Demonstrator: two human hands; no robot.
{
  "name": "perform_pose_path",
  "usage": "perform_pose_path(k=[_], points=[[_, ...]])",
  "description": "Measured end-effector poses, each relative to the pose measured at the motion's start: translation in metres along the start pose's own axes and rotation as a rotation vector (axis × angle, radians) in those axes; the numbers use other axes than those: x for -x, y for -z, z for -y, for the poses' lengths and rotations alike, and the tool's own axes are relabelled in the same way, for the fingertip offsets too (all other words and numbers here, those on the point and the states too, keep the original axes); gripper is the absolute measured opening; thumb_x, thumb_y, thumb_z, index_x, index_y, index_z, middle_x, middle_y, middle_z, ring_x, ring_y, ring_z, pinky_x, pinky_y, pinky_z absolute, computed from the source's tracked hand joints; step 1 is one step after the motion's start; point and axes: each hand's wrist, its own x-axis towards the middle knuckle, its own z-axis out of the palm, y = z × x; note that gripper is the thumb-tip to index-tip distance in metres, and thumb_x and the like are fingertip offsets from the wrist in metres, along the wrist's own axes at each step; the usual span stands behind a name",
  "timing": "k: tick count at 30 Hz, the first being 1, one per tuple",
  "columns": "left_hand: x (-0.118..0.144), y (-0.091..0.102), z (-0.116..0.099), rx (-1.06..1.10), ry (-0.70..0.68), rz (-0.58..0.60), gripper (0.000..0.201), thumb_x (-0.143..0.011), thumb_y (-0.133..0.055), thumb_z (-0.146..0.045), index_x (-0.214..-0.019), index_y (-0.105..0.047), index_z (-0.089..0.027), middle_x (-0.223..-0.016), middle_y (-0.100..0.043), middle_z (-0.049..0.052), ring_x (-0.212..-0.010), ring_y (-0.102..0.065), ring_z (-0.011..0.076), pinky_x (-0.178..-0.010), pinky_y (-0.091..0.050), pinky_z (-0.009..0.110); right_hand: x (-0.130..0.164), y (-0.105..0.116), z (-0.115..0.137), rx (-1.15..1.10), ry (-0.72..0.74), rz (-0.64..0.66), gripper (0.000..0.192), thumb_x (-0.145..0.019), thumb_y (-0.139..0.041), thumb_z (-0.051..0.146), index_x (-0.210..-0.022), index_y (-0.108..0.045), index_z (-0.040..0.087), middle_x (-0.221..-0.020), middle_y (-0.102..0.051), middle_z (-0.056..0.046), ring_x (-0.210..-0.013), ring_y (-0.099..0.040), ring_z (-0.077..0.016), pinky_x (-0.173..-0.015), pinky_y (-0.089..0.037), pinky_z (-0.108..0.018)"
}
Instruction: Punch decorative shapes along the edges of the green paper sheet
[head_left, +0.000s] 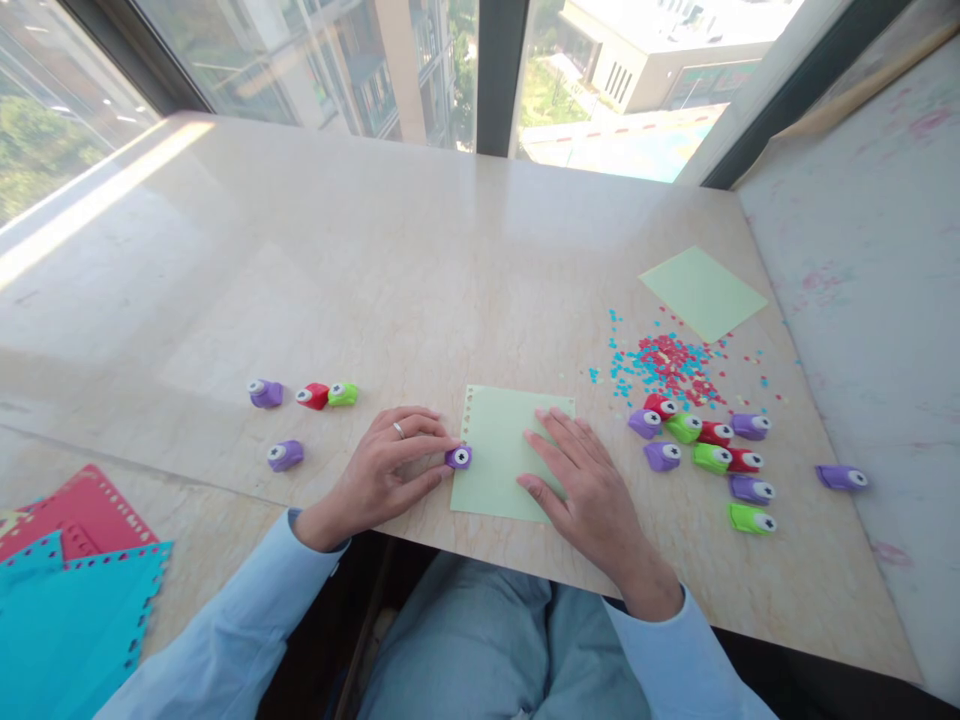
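Head view, left hand [382,470] pinching purple punch [458,457] on left edge of pale green sheet [501,450], right hand [581,480] flat with fingers spread, pressing the sheet, near table edge, punch cluster [709,455] right.

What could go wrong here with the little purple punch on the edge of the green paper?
The right hand alone pins the green paper, so the sheet may slide and the next hole could stray from the row along its left edge. The left hand holds the purple punch close to its fingertips, which might get pinched. The sheet lies near the table edge and could slip off.
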Motion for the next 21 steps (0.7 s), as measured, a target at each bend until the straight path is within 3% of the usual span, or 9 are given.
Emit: perform_pose_path(k=[13,21], points=[[-0.0001,0.0031,-0.0025,-0.010,0.000,0.030,0.023,-0.090,-0.066,-0.028,-0.112,-0.072,-0.027,-0.106,-0.072,0.005,-0.113,-0.061,0.0244,-0.099,-0.048,0.042,0.0000,-0.0019,-0.0011,0.015,0.010,-0.002,0.041,-0.099,-0.052,0.038,-0.132,-0.061,0.016,-0.148,-0.052,-0.016,-0.142,-0.043,-0.0300,-0.116,-0.038,-0.056],[0.0024,0.0034,-0.0034,-0.006,0.009,0.018,0.041,-0.086,-0.069,-0.033,-0.126,-0.062,-0.024,-0.119,-0.069,0.008,-0.117,-0.059,0.0271,-0.100,-0.048,0.046,0.0003,-0.0029,-0.0021,-0.006,-0.001,-0.025,0.040,-0.098,-0.053,0.039,-0.133,-0.061,0.020,-0.148,-0.053,-0.014,-0.141,-0.044,-0.0294,-0.116,-0.038,-0.056]])
